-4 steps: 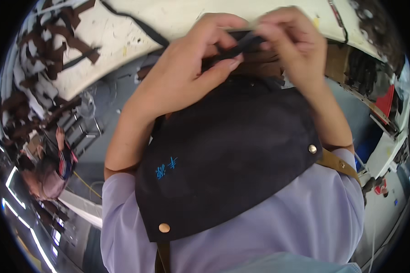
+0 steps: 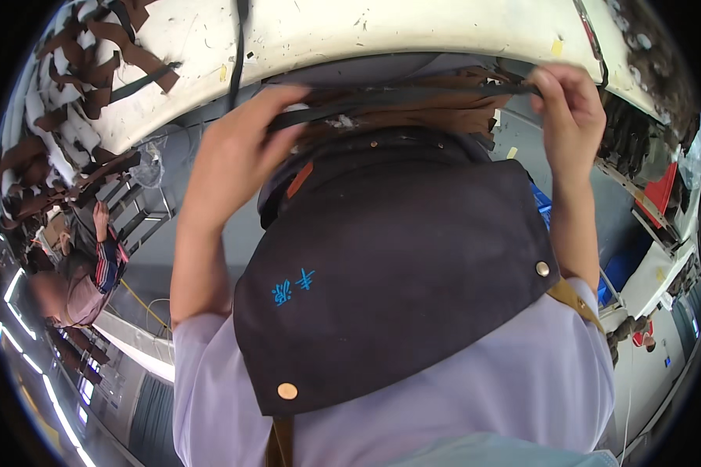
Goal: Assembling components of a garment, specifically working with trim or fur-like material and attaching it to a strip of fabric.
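Observation:
A long dark strip [image 2: 420, 95] is stretched sideways between my two hands, just off the near edge of the table. My left hand [image 2: 237, 152] is closed on its left part; the fingertips are blurred. The strip's right end is pinched between the thumb and fingers of my right hand [image 2: 572, 113]. Brown strips of material [image 2: 413, 117] lie below it, over my lap. Another dark band [image 2: 239, 50] runs from the tabletop over its edge, close behind my left hand.
The pale table [image 2: 382, 27] curves across the front. Brown and white strips [image 2: 78, 86] are heaped at its left, and a dark pile [image 2: 639, 50] lies at its right. My dark apron [image 2: 397, 257] covers my front. Another person [image 2: 86, 280] sits at the far left.
My hands have moved apart, the left one leftward and the right one rightward. The dark strip, bunched between them before, is now drawn out long.

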Available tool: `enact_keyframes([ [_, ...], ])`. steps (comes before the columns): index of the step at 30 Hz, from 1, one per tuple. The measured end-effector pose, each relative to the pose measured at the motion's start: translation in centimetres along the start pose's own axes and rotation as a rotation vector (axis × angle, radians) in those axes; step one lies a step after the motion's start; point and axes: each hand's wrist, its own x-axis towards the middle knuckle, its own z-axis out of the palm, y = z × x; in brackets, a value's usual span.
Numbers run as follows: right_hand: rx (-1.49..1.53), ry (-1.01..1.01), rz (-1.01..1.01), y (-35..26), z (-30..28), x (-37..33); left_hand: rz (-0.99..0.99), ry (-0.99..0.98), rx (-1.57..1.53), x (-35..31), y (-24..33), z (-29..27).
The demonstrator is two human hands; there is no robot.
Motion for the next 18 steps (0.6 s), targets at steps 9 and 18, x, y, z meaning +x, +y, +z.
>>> enact_keyframes([
  [9, -0.356, 0.112, 0.241, 15.9, -3.8, -0.8, -0.284, 0.08, 0.26, -8.8, -16.8, 8.1],
  [18, -0.453, 0.26, -0.075, 12.3, -1.8, -3.6, -0.227, 0.3, -0.026, -7.1, -9.3, 0.9],
])
